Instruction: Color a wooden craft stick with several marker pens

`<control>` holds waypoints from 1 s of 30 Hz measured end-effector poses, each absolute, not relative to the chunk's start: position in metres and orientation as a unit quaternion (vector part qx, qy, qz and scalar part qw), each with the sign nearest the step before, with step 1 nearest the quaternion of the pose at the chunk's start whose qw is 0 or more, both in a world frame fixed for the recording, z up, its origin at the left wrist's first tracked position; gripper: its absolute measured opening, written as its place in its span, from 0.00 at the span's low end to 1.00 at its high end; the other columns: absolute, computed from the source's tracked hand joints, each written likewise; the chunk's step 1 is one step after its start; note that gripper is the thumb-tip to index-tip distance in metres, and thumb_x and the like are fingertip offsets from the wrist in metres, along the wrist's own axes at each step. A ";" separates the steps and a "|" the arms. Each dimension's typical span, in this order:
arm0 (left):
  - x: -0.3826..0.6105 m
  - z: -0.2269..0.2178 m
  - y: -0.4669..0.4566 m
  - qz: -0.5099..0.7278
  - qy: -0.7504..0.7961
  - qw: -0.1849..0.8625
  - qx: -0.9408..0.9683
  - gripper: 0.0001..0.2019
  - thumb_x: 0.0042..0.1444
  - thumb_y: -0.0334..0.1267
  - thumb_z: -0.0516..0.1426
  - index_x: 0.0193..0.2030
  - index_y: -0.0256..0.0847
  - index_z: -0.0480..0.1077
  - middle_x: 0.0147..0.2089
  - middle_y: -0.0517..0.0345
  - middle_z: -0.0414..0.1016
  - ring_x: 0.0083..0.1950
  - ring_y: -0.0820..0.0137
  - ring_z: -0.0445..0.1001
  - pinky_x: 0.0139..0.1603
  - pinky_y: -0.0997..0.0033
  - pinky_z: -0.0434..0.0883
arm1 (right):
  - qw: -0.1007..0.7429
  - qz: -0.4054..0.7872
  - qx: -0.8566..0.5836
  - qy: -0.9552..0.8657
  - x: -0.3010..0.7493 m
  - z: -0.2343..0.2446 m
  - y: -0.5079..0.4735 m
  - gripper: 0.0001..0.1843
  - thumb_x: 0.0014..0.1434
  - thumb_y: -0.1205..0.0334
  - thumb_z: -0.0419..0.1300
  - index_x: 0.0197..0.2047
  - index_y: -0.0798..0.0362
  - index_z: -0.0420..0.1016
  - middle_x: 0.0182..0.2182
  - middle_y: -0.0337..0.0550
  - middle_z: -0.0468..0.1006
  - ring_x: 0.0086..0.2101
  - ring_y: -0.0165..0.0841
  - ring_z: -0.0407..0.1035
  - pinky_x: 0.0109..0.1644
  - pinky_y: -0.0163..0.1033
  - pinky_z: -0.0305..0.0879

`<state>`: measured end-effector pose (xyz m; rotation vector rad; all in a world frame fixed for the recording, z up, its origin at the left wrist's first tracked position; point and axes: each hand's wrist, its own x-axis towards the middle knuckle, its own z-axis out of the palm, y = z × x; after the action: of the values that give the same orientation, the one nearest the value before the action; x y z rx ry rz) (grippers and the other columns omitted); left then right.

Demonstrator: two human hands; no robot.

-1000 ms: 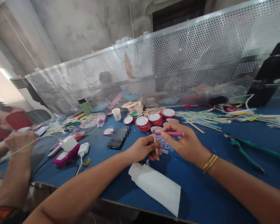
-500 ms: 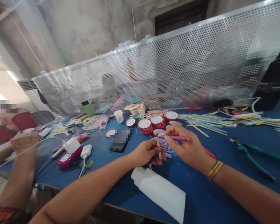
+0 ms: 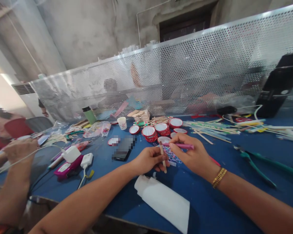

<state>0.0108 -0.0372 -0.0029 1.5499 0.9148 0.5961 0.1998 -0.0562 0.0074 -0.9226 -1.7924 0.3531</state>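
The left hand [image 3: 148, 160] has its thumb and fingers closed on a short wooden stick [image 3: 162, 156], holding it nearly upright above the table [image 3: 210, 208]. The right hand [image 3: 189, 152] pinches a pink pen [image 3: 185, 146], its tip at the stick's upper part; whether they touch, I cannot tell. A gold bracelet [image 3: 219, 178] circles that wrist.

Just beyond the hands lies a heap of coloured bands [image 3: 175, 157], partly hidden by them. Behind it stand red drums [image 3: 149, 134] with white tops, some stacked. A white pouch [image 3: 164, 203] lies on the near side, between the forearms. Left of the drums are a paper cup [image 3: 122, 123] and a phone [image 3: 125, 148]; farther left, a green bottle [image 3: 89, 115], a plastic bag [image 3: 100, 129] and a white charger [image 3: 72, 153]. Loose straws [image 3: 212, 128] spread to the right, with green-handled pliers [image 3: 249, 159] nearer. A perforated panel [image 3: 185, 74] bars the table's back. At far left, another person's hand [image 3: 20, 149] is raised near a white cord.
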 end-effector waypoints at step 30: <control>0.012 -0.002 -0.039 0.261 0.387 0.588 0.661 0.22 0.49 0.55 0.64 0.35 0.35 0.69 0.32 0.53 0.78 0.25 0.76 0.76 0.25 0.80 0.71 | 0.544 0.116 -0.385 -0.736 0.200 0.008 -0.055 0.10 0.60 0.63 0.56 0.26 0.51 0.65 0.23 0.34 0.67 0.25 0.27 0.59 0.30 0.35 0.56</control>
<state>0.0121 -0.0393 -0.0024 1.5396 0.9023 0.6091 0.2000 -0.0554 0.0083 -0.9140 -1.7472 0.2755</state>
